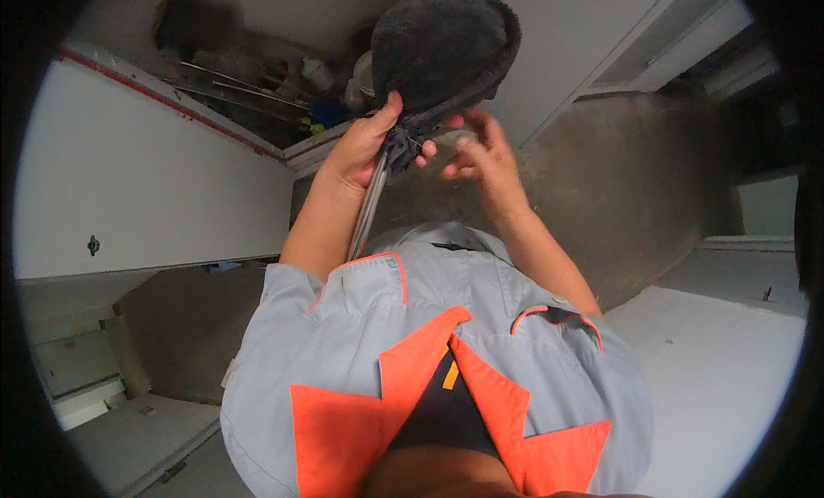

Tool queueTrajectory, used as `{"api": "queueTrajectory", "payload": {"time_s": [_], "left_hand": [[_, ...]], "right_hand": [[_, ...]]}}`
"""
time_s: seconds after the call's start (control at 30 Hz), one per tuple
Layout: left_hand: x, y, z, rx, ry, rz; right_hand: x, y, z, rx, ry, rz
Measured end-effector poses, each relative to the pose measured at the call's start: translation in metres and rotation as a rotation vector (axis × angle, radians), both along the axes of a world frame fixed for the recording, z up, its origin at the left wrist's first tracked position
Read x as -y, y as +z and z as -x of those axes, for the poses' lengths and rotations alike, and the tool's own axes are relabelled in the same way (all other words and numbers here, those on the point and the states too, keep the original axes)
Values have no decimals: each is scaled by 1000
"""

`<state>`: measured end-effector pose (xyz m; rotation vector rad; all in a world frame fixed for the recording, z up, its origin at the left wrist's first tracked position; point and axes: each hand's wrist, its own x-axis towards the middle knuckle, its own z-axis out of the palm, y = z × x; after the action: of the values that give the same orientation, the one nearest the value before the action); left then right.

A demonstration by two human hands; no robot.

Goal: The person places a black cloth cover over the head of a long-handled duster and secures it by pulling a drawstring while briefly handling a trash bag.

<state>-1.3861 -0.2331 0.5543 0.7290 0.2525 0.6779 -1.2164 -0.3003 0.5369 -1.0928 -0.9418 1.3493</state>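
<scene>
My left hand (360,147) is closed around the neck of a dark grey plush cloth cover (444,47), its thumb lying along the fabric. The cover is wide and rounded at the top and bunches into gathered cloth (402,149) within my grip. Below the gathers, a slim metal pole (369,208) slants down past my left forearm towards my chest. My right hand (486,153) is just right of the gathers, fingers spread and slightly blurred. Its fingertips are close to the cover's lower edge; whether they touch is unclear.
Ahead on the left is an open storage recess with thin poles (244,89), a blue item (327,111) and other clutter. A white door (161,169) with a small latch swings out at left. Another white panel (553,41) stands ahead right. Concrete floor (599,182) extends to the right.
</scene>
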Motion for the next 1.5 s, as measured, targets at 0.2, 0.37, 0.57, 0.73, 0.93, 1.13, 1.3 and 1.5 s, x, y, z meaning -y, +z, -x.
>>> {"api": "queueTrajectory", "payload": {"time_s": [0.2,0.37,0.57,0.73,0.93,1.13,1.3,1.5], "left_hand": [[2,2,-3,-84,8,-27],[5,6,-3,4,-10,7],[1,-11,6,180,-113,128],[-1,-2,3,351,-277,260],[-2,-1,7,278,-206,248],[2,8,-7,188,-6,123],[3,9,-12,15,221,100],[-4,-5,-5,1,234,74]], "right_hand": [[-3,-1,-4,-349,293,-13],[1,-10,-11,-193,305,73],[-3,-3,0,-342,130,132],[-11,8,2,-280,157,-31],[1,14,-17,-7,112,-23],[2,18,-16,-374,99,-147],[5,10,0,-261,64,-125],[11,-9,32,37,-2,-224]]}}
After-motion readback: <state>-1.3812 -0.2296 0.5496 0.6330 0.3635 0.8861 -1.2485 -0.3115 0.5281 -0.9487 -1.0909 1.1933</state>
